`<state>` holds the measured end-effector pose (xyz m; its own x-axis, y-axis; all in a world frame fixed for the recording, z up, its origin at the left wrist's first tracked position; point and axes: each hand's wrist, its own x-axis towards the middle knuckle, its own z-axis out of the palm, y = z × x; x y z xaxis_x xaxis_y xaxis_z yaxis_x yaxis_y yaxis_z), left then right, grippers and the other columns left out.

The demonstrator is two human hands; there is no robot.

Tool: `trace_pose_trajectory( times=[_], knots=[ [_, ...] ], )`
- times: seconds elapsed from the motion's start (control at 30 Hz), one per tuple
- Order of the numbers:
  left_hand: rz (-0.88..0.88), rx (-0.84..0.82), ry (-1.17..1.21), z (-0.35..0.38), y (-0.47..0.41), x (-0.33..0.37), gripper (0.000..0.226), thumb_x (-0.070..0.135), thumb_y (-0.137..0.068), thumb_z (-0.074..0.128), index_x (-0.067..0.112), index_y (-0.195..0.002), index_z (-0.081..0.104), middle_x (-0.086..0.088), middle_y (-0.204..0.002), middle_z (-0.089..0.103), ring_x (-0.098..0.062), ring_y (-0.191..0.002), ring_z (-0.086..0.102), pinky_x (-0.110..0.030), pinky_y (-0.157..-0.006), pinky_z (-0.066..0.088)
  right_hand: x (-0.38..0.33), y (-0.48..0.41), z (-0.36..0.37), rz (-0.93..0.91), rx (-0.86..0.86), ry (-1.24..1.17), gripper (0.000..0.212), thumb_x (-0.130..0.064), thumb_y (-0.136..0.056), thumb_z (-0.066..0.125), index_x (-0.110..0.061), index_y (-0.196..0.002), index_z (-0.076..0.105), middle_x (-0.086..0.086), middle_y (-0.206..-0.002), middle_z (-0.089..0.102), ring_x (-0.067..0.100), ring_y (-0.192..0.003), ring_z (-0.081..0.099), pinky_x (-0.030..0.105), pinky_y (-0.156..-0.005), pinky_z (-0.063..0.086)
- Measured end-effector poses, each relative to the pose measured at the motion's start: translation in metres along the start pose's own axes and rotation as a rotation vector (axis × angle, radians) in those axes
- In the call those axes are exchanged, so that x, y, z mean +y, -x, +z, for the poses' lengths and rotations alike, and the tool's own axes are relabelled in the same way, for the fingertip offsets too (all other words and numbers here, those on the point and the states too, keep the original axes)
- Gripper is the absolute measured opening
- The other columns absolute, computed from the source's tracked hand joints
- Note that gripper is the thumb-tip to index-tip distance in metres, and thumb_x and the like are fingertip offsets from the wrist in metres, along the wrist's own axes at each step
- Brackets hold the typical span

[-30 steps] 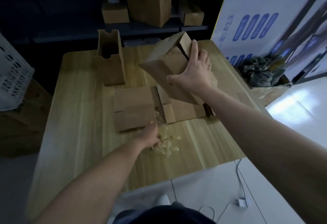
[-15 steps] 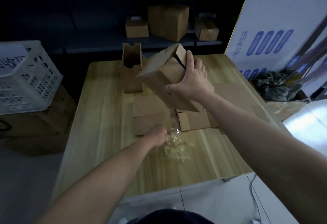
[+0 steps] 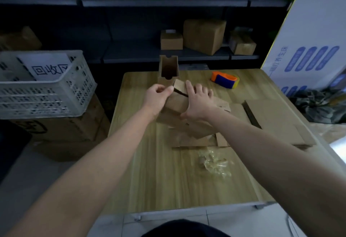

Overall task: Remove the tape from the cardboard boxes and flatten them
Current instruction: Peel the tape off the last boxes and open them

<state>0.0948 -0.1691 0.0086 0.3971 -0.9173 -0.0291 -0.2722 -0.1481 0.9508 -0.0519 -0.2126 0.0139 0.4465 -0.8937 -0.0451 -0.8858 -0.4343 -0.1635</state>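
A brown cardboard box [image 3: 176, 103] is held tilted above the middle of the wooden table [image 3: 142, 180]. My right hand [image 3: 198, 103] grips it from the right, fingers over its top and thumb on the near face. My left hand [image 3: 157, 96] pinches the box's far top flap at its left corner. Under the box lie flattened cardboard pieces [image 3: 265, 124], spread toward the right edge. A crumpled wad of clear tape [image 3: 215, 163] lies on the table nearer to me. An open upright box [image 3: 168, 70] stands at the table's far edge.
An orange and blue tape dispenser [image 3: 224, 79] sits at the far right of the table. A white plastic crate [image 3: 43, 85] rests on cartons at the left. Shelves behind hold several boxes [image 3: 204, 34]. A large white printed carton [image 3: 310, 45] leans at the right.
My left hand has left the tape wad and risen to the box's top flap. My right hand has lowered the box toward the table. The view has tilted up.
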Motion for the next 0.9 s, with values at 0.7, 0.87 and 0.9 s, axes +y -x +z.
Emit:
trace_pose_trajectory(
  times=[0.7,0.87,0.9],
  knots=[
    [-0.435,0.240,0.064,-0.080,0.012,-0.104,0.016,0.017,-0.090,0.054,0.013,-0.078,0.064,-0.005,-0.076,0.061,-0.028,-0.082,0.061,-0.031,-0.070,0.045,-0.034,-0.030,0.026,-0.136,-0.489,-0.204,0.079,-0.043,-0.081,0.072,-0.027,-0.147,0.031,0.000,-0.139,0.049,0.022,-0.125,0.048,0.037,-0.105,0.040],
    [-0.458,0.202,0.126,-0.073,0.015,-0.098,0.013,0.027,-0.088,0.058,0.016,-0.087,0.065,-0.006,-0.093,0.065,-0.024,-0.089,0.061,-0.032,-0.076,0.046,-0.030,-0.030,0.026,-0.163,-0.407,-0.144,0.049,-0.038,-0.086,0.066,-0.019,-0.128,0.052,0.002,-0.121,0.057,0.022,-0.110,0.056,0.034,-0.092,0.048],
    [-0.469,0.192,0.137,-0.072,0.014,-0.096,0.012,0.026,-0.088,0.057,0.016,-0.084,0.063,-0.006,-0.092,0.064,-0.024,-0.089,0.061,-0.033,-0.078,0.046,-0.031,-0.031,0.024,-0.170,-0.389,-0.154,0.038,-0.038,-0.088,0.062,-0.018,-0.121,0.057,0.002,-0.112,0.060,0.021,-0.103,0.058,0.031,-0.085,0.050]
  ],
)
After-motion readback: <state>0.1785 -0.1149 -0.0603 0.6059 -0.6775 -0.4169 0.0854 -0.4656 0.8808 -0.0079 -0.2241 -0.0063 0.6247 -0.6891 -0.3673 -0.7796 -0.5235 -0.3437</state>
